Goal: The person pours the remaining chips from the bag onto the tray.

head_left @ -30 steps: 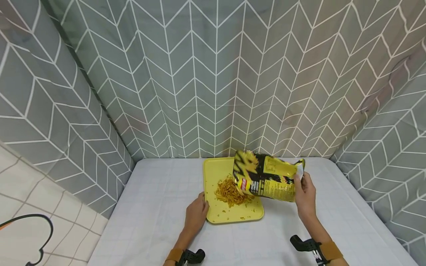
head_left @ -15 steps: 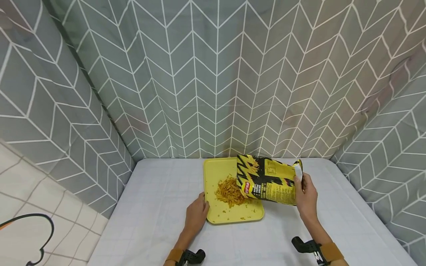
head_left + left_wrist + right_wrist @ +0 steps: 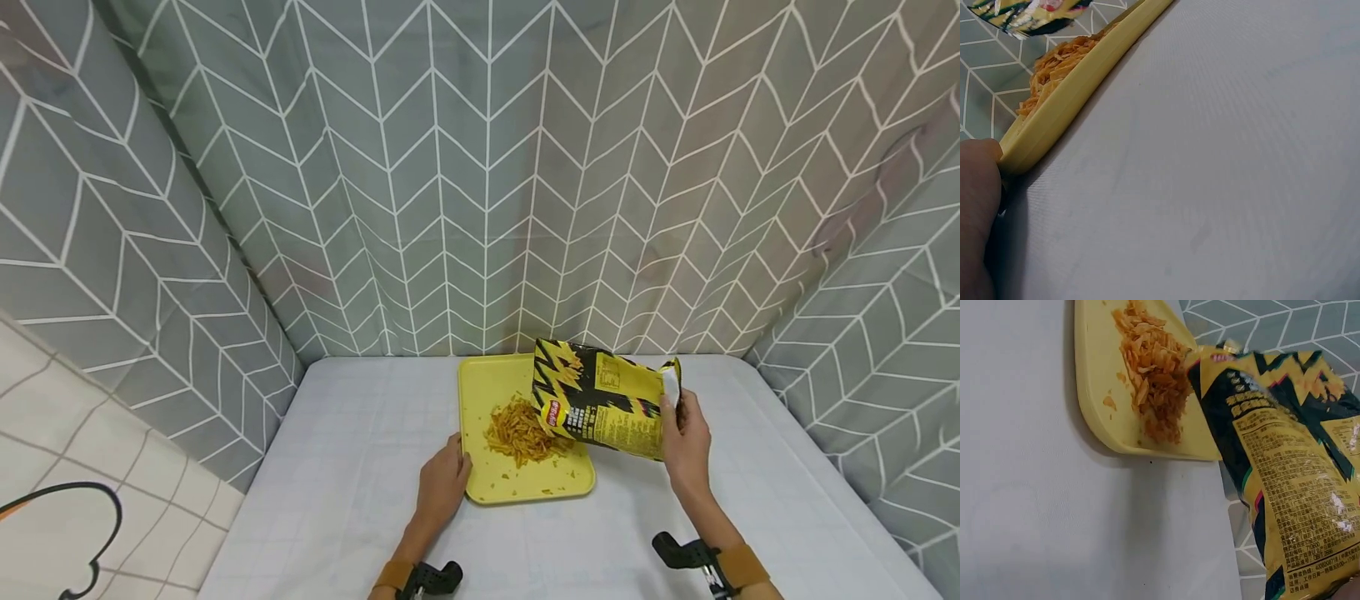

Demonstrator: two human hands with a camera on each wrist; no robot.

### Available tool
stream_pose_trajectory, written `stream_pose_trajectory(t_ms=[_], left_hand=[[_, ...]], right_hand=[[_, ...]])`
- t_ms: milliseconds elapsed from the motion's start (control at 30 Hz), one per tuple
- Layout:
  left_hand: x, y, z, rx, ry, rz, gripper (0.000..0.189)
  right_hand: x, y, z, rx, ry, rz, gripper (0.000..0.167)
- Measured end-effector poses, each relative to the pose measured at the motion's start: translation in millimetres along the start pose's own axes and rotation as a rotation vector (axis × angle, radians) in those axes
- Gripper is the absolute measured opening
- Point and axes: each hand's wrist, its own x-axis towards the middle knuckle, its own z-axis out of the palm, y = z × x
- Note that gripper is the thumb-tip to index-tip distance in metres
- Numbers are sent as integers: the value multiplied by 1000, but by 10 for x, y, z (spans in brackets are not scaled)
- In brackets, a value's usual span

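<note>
Centrally, one yellow tray point(image 3: 491, 379) lay flat on a white-covered table point(image 3: 360, 433), its far edge near a grey curtain point(image 3: 487, 167) with white zigzag lines. On the tray, one loose heap of orange-brown chips point(image 3: 521, 433) sat around the middle, with small crumbs point(image 3: 543, 492) scattered toward the near edge. One black-and-yellow bag point(image 3: 600, 400), printed with text, was held slanting at the tray's right side; its left end overlapped the tray and the heap's right part in the head view, while the left wrist view showed bag and heap apart. Left hand point(image 3: 441, 482): at the tray's left edge, toward the near corner, narrowed, thumb and fingers pinching the rim. Right hand point(image 3: 687, 446): at the bag's right end, gripping it, thumb beside a white patch point(image 3: 671, 387); the fingers behind were mostly hidden. Each wrist bore one brown strap point(image 3: 744, 567) and one black device point(image 3: 681, 551). At lower left, pale tiles point(image 3: 123, 442) met the curtain, below them a curved black outline point(image 3: 112, 500).
</note>
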Motion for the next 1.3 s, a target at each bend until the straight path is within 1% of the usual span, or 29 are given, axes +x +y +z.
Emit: stream_pose_trajectory(t_ms=[67, 133, 200, 267, 367, 400, 433, 500, 567, 633, 667, 700, 800, 833, 867, 900, 1000, 1033, 1067, 1133, 1233, 1267, 1300], left_hand=[[-1, 3, 2, -5, -1, 5, 40], [-2, 8, 0, -9, -5, 1, 40], [-4, 11, -1, -12, -7, -1, 41], [-5, 7, 1, -7, 0, 5, 40], [-3, 1, -2, -1, 15, 10, 41], [-1, 1, -5, 0, 22, 17, 40], [1, 2, -9, 1, 26, 26, 39], [3, 7, -17, -5, 25, 27, 39], [3, 13, -23, -11, 17, 24, 39], [4, 15, -20, -14, 6, 18, 39], [3, 14, -17, -15, 2, 13, 40], [3, 12, -13, -12, 0, 12, 39], [-1, 10, -5, -11, 1, 11, 39], [-2, 9, -3, -12, 2, 12, 39], [-3, 7, 1, -11, 6, 15, 38], [-3, 5, 2, -13, 8, 14, 38], [-3, 2, 6, -16, 11, 15, 38], [-1, 2, 7, -16, 12, 16, 38], [0, 2, 7, -15, 11, 16, 38], [3, 5, 6, -17, 7, 13, 38], [3, 12, -2, -16, 9, 9, 38], [3, 14, -5, -14, 8, 6, 38], [1, 16, -7, -12, 8, 5, 38]], right_hand=[[1, 14, -4, 62, -15, 39, 47], [1, 22, -19, 147, -41, 112, 46], [2, 28, -27, 185, -39, 150, 46], [6, 34, -28, 181, -32, 151, 46], [19, 39, -17, 109, 1, 88, 47], [23, 40, -17, 94, 2, 74, 48], [27, 38, -20, 102, 1, 77, 48], [34, 38, -32, 165, -22, 118, 46], [36, 35, -49, 277, -51, 177, 40], [38, 46, -59, 325, -49, 205, 36], [37, 57, -59, 312, -44, 192, 35], [34, 64, -57, 273, -31, 159, 35], [32, 93, -42, 76, 38, 46, 39], [32, 97, -39, 41, 51, 28, 41], [34, 96, -39, 37, 51, 29, 40], [37, 93, -41, 62, 41, 49, 38], [47, 82, -58, 201, -9, 160, 31], [51, 88, -60, 213, -17, 180, 30], [50, 91, -63, 200, -22, 181, 30], [43, 101, -56, 132, -14, 143, 34], [22, 110, -28, -6, 36, 42, 41], [14, 104, -22, -28, 44, 22, 43], [12, 99, -16, -26, 50, 17, 43]])
